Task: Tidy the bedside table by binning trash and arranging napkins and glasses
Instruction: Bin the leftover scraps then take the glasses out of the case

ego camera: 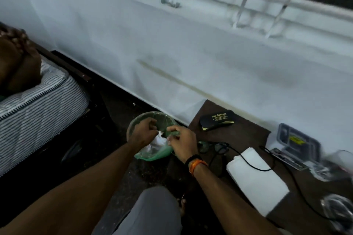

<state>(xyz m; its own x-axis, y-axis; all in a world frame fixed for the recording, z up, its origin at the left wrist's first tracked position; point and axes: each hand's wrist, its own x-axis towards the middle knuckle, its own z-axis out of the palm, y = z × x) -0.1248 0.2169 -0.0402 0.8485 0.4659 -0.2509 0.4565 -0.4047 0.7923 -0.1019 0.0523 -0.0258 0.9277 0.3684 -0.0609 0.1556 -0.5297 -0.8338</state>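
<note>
Hovering over the green-lined bin on the floor left of the table, both hands work together: left hand curled, contents unclear; right hand pinching the liner's near rim. White trash lies directly below, between them.

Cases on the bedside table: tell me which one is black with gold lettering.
The closed black case at the table's far-left corner, nearest the bin. The other case, farther right, is clear with a yellow label.
</note>
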